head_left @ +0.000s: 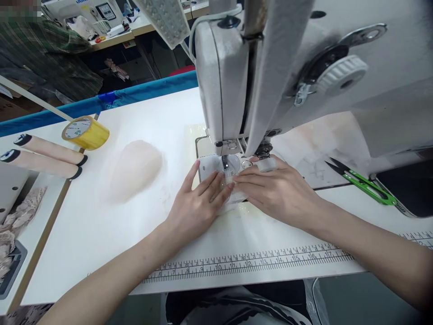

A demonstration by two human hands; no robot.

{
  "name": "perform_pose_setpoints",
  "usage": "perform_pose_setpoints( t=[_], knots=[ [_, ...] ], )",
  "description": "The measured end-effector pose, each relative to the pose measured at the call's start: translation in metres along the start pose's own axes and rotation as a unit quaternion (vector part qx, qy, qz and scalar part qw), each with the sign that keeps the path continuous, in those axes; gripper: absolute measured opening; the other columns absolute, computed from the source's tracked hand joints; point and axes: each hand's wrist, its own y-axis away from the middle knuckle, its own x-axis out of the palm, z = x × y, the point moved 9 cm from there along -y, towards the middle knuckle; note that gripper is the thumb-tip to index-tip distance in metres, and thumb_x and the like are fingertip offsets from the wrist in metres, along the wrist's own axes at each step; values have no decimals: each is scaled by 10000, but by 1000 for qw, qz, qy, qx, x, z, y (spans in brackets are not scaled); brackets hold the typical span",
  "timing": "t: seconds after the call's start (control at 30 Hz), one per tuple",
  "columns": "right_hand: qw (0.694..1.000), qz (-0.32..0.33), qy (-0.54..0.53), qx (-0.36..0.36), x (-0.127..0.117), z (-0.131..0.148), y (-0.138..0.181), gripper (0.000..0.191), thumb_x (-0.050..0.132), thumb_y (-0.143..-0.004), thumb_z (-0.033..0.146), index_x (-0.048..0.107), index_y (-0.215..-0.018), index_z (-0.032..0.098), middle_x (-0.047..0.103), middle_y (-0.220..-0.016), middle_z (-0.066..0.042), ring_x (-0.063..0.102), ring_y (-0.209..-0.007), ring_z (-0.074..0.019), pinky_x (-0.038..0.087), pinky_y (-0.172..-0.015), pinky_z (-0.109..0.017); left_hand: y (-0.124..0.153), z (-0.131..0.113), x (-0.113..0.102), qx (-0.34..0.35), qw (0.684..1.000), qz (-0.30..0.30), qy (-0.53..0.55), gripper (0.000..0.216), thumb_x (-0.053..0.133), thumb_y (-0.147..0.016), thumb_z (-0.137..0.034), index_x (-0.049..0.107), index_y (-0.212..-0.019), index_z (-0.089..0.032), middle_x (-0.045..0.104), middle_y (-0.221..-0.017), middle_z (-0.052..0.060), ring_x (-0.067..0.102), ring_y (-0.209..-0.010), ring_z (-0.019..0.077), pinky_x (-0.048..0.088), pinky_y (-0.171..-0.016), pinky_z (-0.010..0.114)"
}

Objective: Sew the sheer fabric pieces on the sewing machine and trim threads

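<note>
Press lightly, clear of the presser foot.
Your left hand has fingers spread, your right hand fingers together; pinch unclear.

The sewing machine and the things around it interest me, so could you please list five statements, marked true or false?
1. The left hand and right hand are both at the sewing machine. True.
2. The scissors have red handles. False: they are green.
3. The tape roll is yellow. True.
4. A pale cloth covers the tape roll. False: it lies on the table, between the roll and the left hand.
5. Ruler markings run along the table's near edge. True.
</note>
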Motion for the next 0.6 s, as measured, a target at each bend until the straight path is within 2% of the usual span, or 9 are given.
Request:
perform_pose_setpoints(
  t=[0.2,0.3,0.43,0.6],
  knots=[
    [999,-3,34,-1,9,-8,-4,288,475,-939,74,728,-859,187,769,-918,-3,663,-756,-175,410,-943,-394,-6,13,7,-14,1000,5,8,415,486,-939,-140,545,-1350,-146,652,-1275,151,614,-1208,290,218,-1175,677],
    [998,0,65,4,13,-11,-5,297,465,-948,91,719,-835,195,767,-865,7,641,-734,-179,403,-938,-393,-9,18,9,-18,1000,9,-10,418,453,-938,-116,548,-1344,-139,643,-1287,161,630,-1182,287,244,-1155,693],
    [995,-11,101,17,15,-13,-7,287,459,-951,110,716,-853,193,757,-797,13,613,-718,-170,384,-946,-381,-10,22,10,-31,999,-4,-28,359,476,-955,-169,588,-1294,-137,653,-1270,162,631,-1170,279,271,-1152,671],
    [994,-47,101,5,7,-8,-6,239,514,-928,109,708,-827,204,747,-787,26,624,-733,-154,398,-918,-367,-9,23,4,-52,998,-39,-19,264,539,-942,-208,651,-1180,-188,695,-1157,89,641,-1095,233,355,-1142,579]
  ],
)
